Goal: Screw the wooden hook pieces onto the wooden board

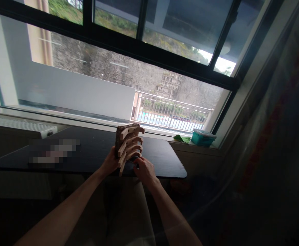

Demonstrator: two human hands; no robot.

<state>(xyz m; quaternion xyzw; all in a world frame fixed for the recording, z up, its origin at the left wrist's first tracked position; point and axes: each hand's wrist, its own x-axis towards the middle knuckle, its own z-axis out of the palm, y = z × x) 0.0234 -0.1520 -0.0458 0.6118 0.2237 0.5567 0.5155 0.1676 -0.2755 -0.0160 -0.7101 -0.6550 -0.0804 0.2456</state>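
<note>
A wooden piece with several curved, hook-ended ribs (130,145) is held upright above the table's front edge. Its left side is a darker, flat wooden back. My left hand (111,160) is closed on the lower left of this back, with most of its fingers hidden behind the wood. At the lower right, close to the lowest ribs, my right hand (144,169) is closed on a thin-shafted tool (130,160) that points left toward the ribs. The tool's kind is too small and dark to make out.
The dark table (159,153) stands against the window sill. A blurred-out item (54,153) lies on its left side. On the sill are a teal lidded box (203,137) and a green leaf-like piece (181,138). A radiator (18,126) is at the left.
</note>
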